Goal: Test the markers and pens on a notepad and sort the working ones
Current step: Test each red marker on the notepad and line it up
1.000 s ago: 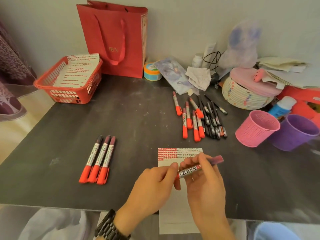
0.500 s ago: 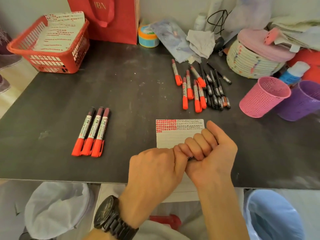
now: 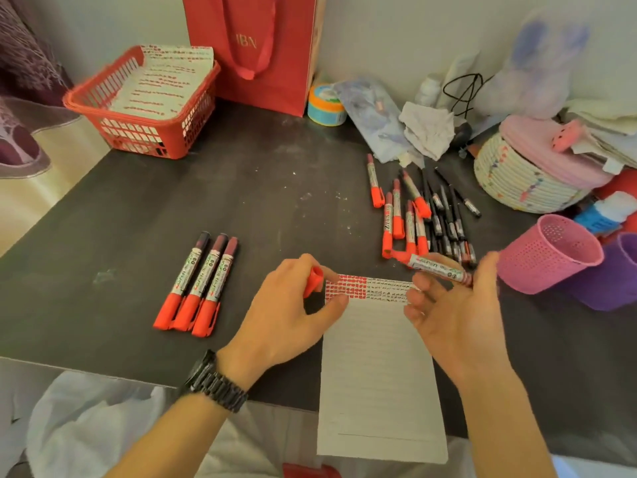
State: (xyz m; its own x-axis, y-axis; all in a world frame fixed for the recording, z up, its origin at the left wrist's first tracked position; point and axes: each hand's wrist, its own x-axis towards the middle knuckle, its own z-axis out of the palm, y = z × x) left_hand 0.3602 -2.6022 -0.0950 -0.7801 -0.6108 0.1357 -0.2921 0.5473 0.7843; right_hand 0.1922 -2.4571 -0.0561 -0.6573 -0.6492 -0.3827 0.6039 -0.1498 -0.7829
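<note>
A lined notepad sheet (image 3: 377, 374) lies at the table's near edge, its top rows filled with red and dark test marks. My left hand (image 3: 289, 315) pinches a red marker cap (image 3: 314, 279) at the sheet's top left corner. My right hand (image 3: 455, 312) holds the uncapped marker (image 3: 436, 268) by its body, tip pointing left, above the sheet's top right corner. Three capped red markers (image 3: 196, 288) lie side by side to the left. A pile of red markers (image 3: 400, 215) and dark pens (image 3: 448, 219) lies beyond the sheet.
A pink mesh cup (image 3: 548, 253) and a purple cup (image 3: 610, 274) stand at the right. A red basket (image 3: 144, 132) with marked paper sits back left, beside a red paper bag (image 3: 255, 53). A woven lidded basket (image 3: 531, 181) and assorted clutter fill the back right.
My hands were clasped together on the marker over the sheet. They have pulled apart: the cap has come off in my left hand and the marker body has gone right.
</note>
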